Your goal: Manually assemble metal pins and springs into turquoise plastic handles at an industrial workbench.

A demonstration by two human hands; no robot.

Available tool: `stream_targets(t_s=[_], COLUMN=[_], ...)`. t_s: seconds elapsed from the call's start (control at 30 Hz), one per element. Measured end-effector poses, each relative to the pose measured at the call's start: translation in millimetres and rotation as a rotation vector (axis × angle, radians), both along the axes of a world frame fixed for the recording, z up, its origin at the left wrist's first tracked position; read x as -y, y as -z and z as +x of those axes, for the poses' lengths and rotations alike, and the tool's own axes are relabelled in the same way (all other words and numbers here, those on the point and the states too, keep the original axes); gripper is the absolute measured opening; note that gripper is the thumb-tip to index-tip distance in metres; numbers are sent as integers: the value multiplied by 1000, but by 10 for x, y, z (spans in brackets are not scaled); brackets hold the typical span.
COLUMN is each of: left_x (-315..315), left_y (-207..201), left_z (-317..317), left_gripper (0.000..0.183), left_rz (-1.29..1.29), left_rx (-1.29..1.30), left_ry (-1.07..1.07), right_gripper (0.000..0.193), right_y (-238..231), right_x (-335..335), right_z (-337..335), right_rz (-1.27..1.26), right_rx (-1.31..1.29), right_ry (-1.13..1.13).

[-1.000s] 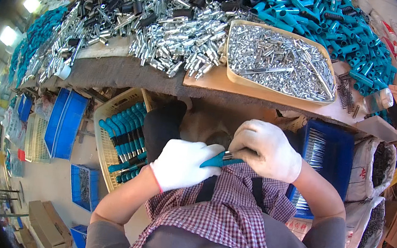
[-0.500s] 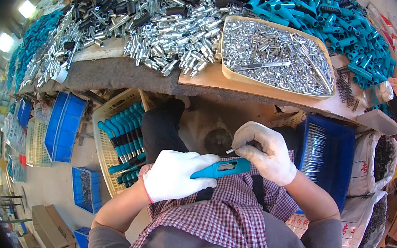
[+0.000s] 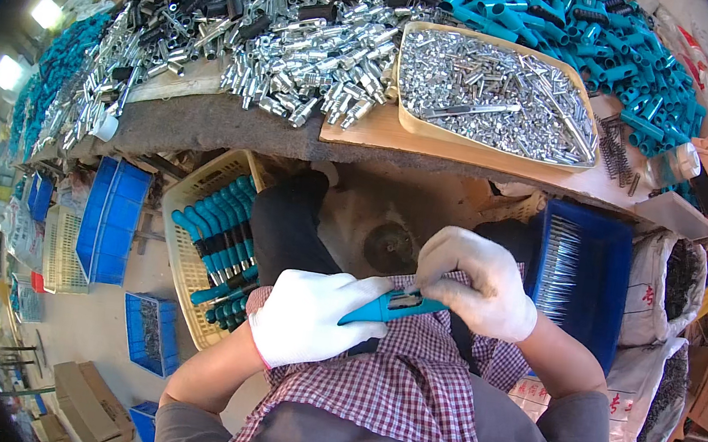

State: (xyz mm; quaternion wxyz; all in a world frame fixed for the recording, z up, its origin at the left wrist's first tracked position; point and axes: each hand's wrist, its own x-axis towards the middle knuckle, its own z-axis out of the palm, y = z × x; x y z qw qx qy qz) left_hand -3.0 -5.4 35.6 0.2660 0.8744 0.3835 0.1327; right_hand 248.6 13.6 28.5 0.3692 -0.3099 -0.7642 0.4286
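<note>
My left hand (image 3: 313,314) in a white glove is closed around a teal plastic tool handle (image 3: 371,312), held level above my lap. A long slot is cut into the handle's upper side, and metal shows inside it. My right hand (image 3: 479,286), gloved too, is pinched at the slot, its thumb and fingertips touching the handle's right end. Those fingertips mostly hide the small metal pin they hold. Under my hands lies a red checked apron (image 3: 404,393).
On the bench ahead stands a cream tray (image 3: 495,148) of small metal pieces, beside piled metal shafts (image 3: 302,67) and teal handles (image 3: 601,48). A crate (image 3: 176,288) of teal-handled tools is at my left, a blue bin (image 3: 596,283) of metal rods at my right.
My right hand has brought the small metal pin from above the handle down to its slot. My left hand keeps its grip, and the handle's right end has tilted slightly.
</note>
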Motion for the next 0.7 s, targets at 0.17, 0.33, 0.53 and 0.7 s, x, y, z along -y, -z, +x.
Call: stream_targets(t_s=[0.17, 0.33, 0.53, 0.7], left_x=[-3, -12, -32, -20], left_y=[-13, 4, 119, 101], left_z=[-12, -9, -24, -38], left_gripper=[49, 48, 51, 48], left_rz=[-1, -42, -9, 7], left_rx=[-54, -54, -54, 19], left_ry=[7, 11, 31, 10], right_gripper=[14, 14, 13, 12], right_y=[-60, -101, -195, -127], right_x=[-31, -67, -72, -134], right_z=[-43, -76, -191, -128], right_rz=[348, 425, 609, 363], right_rx=[253, 392, 604, 405], right_ry=[-112, -186, -267, -174])
